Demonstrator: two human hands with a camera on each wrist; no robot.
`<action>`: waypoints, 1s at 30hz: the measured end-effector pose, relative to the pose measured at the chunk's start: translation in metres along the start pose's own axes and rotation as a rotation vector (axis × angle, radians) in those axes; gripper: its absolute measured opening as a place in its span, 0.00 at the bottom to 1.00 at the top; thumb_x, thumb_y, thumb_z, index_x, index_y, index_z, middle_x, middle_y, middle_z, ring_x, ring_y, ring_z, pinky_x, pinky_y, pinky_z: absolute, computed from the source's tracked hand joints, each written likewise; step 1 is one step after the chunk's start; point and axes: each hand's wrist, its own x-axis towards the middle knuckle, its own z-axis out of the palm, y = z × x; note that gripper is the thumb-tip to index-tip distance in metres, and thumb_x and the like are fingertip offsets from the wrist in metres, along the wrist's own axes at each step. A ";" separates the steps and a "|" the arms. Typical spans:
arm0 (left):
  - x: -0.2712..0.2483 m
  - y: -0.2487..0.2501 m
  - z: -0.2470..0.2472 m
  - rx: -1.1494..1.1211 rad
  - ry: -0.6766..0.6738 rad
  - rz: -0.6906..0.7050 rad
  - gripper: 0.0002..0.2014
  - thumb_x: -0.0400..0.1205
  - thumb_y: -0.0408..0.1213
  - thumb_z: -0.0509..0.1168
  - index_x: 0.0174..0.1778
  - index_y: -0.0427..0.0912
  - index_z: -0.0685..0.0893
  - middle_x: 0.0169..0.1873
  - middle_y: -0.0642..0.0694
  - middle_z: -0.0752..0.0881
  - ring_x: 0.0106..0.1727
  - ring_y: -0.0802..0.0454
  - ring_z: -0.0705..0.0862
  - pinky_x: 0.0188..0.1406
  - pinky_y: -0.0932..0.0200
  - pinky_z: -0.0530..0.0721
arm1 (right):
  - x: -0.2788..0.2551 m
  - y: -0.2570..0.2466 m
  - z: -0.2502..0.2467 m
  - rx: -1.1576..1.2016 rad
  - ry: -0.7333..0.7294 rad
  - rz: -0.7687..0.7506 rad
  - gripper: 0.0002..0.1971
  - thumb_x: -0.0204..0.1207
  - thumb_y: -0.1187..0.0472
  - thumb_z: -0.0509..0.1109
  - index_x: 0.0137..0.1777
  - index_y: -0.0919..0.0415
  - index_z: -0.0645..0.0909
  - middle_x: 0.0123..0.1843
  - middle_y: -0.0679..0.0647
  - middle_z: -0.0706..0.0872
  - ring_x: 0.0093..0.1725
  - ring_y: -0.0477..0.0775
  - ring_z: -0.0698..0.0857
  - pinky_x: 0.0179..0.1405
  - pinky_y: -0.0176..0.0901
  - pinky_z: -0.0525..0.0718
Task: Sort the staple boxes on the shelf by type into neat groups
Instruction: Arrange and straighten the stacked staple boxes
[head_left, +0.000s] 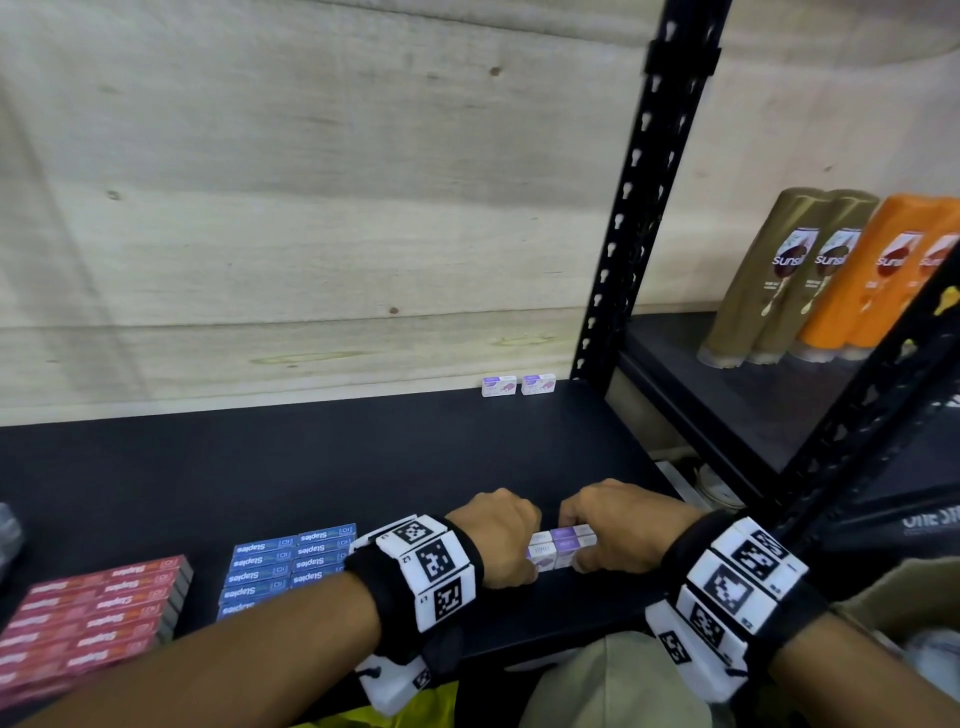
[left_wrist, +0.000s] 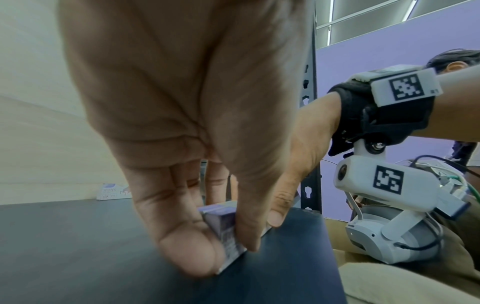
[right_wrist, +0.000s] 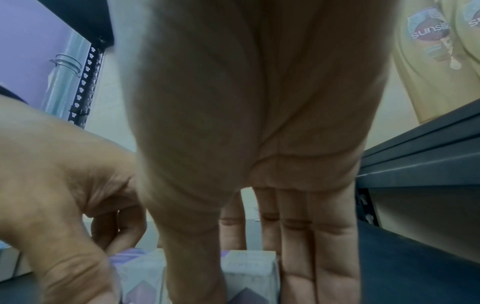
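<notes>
Red boxes (head_left: 88, 618): "Staples" in white, upside down to the head view, with a small "10" in a frame beside it. Blue boxes (head_left: 291, 564): same "Staples" and "10", also upside down. Gold bottles (head_left: 779, 280) and orange bottles (head_left: 883, 275): "sunsilk" on a dark oval, partly cut off. Purple boxes (head_left: 558, 548): print too blurred to read. Wristbands (head_left: 431, 566): square black-and-white code tags.

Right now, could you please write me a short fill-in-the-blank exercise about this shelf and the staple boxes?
1. Both hands grip the ___ staple boxes near the shelf's front edge.
2. The blue staple boxes lie directly right of the ___ ones.
3. Two small purple boxes stand against the ___ wall.

Missing: purple; red; back
</notes>
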 end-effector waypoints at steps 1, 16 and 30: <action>0.000 0.000 0.000 0.000 0.001 0.001 0.18 0.79 0.44 0.71 0.62 0.43 0.81 0.57 0.44 0.83 0.54 0.45 0.85 0.51 0.48 0.88 | 0.000 0.000 0.000 -0.007 0.000 0.002 0.14 0.74 0.52 0.76 0.58 0.48 0.83 0.57 0.49 0.85 0.53 0.52 0.85 0.51 0.46 0.85; 0.015 -0.029 -0.046 -0.005 0.073 -0.022 0.30 0.72 0.62 0.72 0.67 0.53 0.79 0.60 0.54 0.83 0.59 0.52 0.82 0.58 0.57 0.81 | 0.012 0.022 -0.048 0.019 -0.030 0.017 0.28 0.75 0.42 0.75 0.74 0.43 0.74 0.63 0.41 0.84 0.58 0.44 0.82 0.60 0.39 0.77; 0.131 -0.081 -0.099 0.322 0.266 -0.135 0.27 0.83 0.56 0.61 0.75 0.46 0.71 0.66 0.45 0.79 0.61 0.41 0.82 0.46 0.50 0.78 | 0.135 0.073 -0.086 0.093 0.239 0.121 0.26 0.79 0.47 0.72 0.75 0.50 0.73 0.69 0.54 0.81 0.66 0.56 0.81 0.63 0.45 0.79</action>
